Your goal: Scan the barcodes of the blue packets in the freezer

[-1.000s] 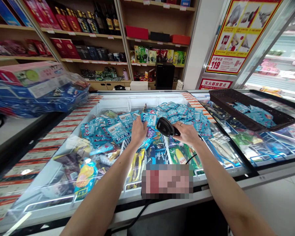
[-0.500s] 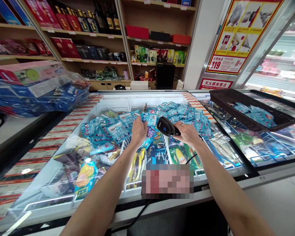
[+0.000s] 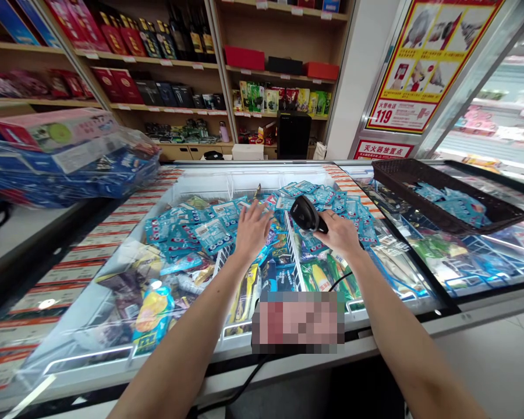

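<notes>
My right hand (image 3: 339,234) is wrapped round the handle of a black barcode scanner (image 3: 306,214), its head pointing up and to the left above the freezer. To its left, my left hand (image 3: 254,228) is open with fingers spread, over the blue packets in the middle. Small blue packets (image 3: 212,233) are heaped on both sides of my hands, on top of the frozen goods. Beneath them lie other wrapped goods, among them yellow wrappers (image 3: 245,288) between white wire dividers (image 3: 293,250).
A brown basket (image 3: 502,218) with more blue packets stands on the freezer at right. Boxes and plastic-wrapped packs (image 3: 65,157) are stacked at left. A blurred-out object (image 3: 297,323) sits at the front edge, near a black cable (image 3: 244,387). Stocked shelves (image 3: 157,61) rise behind.
My left hand has let go of a blue packet with a barcode, and its fingers have spread. The scanner in my right hand has moved slightly up and to the right.
</notes>
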`<state>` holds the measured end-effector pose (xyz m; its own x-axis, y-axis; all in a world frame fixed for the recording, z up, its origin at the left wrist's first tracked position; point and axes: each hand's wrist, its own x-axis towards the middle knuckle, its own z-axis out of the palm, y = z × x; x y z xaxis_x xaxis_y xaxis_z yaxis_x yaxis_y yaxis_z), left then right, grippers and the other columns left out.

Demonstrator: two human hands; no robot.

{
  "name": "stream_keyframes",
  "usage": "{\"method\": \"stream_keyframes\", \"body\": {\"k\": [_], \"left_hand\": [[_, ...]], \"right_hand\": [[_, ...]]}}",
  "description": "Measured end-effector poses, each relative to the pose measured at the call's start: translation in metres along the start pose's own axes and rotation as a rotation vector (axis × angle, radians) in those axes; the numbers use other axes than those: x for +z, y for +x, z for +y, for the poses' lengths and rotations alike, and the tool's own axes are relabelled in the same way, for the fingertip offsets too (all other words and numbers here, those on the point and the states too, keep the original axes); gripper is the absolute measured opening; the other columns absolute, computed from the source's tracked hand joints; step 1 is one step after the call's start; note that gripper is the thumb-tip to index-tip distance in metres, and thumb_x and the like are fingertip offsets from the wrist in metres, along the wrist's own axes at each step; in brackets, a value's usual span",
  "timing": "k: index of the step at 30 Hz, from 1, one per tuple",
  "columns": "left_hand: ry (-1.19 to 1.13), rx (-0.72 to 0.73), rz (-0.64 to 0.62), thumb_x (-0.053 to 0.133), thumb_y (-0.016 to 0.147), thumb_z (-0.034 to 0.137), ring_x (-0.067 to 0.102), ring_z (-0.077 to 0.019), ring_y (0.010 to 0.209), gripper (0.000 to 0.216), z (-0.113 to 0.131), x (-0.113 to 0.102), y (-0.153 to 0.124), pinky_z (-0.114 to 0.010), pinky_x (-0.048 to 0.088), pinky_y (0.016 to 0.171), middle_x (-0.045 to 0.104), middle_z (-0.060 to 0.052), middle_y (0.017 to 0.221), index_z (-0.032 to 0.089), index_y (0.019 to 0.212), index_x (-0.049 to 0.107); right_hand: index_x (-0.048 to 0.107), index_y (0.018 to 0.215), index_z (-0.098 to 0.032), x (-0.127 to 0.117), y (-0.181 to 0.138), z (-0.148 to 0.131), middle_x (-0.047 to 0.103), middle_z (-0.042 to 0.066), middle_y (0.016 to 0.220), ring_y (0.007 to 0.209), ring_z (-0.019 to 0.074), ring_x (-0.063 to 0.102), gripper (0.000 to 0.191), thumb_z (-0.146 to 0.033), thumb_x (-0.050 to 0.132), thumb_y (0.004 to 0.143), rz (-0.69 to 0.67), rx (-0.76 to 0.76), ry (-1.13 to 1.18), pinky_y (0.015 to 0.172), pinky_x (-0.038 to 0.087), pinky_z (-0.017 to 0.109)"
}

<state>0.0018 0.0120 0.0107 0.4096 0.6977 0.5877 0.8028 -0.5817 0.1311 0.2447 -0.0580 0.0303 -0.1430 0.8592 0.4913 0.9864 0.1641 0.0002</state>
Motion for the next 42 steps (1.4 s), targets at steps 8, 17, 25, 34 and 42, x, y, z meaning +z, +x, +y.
{"method": "stream_keyframes", "body": {"k": [8,17,25,34,42], "left_hand": [[0.080,-0.073,0.013,0.031,0.089,0.038,0.039,-0.0264,0.126,0.039,-0.002,0.013,-0.003,-0.059,0.002,0.110,0.064,-0.007,0.112,0.024,0.109,0.062],[0.160,-0.156,-0.005,0.028,0.089,0.046,0.024,-0.0290,0.135,0.056,-0.005,0.017,0.001,-0.060,-0.003,0.108,0.045,-0.015,0.136,0.014,0.132,0.044],[0.121,0.020,-0.177,0.020,0.092,0.038,0.028,-0.0206,0.134,0.050,-0.007,0.023,0.015,-0.052,0.000,0.112,0.041,-0.007,0.140,0.021,0.136,0.037],[0.143,0.069,-0.255,0.019,0.093,0.039,0.041,-0.0210,0.124,0.046,0.006,0.032,0.036,-0.050,0.006,0.112,0.053,-0.005,0.129,0.025,0.129,0.044],[0.185,0.115,-0.238,0.031,0.090,0.038,0.054,-0.0231,0.097,0.038,0.021,0.007,0.021,-0.043,0.032,0.098,0.061,-0.008,0.094,0.020,0.096,0.064]], "right_hand": [[0.054,0.111,-0.022,-0.001,0.002,0.004,0.062,0.006,0.103,0.082,0.0204,0.060,0.036,-0.043,0.051,0.082,-0.020,0.161,-0.055,0.061,0.036,0.027],[0.054,0.107,-0.023,-0.005,0.005,0.009,0.063,0.006,0.100,0.083,0.0213,0.061,0.033,-0.044,0.049,0.083,-0.005,0.242,-0.054,0.061,0.038,0.028],[0.054,0.109,-0.022,-0.010,0.007,0.008,0.063,0.006,0.102,0.086,0.0209,0.060,0.034,-0.045,0.048,0.084,-0.030,0.251,-0.033,0.062,0.039,0.027],[0.053,0.111,-0.021,-0.011,0.008,0.007,0.062,0.007,0.103,0.087,0.0208,0.060,0.036,-0.044,0.049,0.083,-0.045,0.252,-0.027,0.063,0.039,0.027],[0.053,0.110,-0.022,-0.014,0.008,0.004,0.062,0.006,0.103,0.086,0.0204,0.060,0.035,-0.043,0.049,0.083,-0.021,0.234,-0.024,0.062,0.038,0.027]]}}
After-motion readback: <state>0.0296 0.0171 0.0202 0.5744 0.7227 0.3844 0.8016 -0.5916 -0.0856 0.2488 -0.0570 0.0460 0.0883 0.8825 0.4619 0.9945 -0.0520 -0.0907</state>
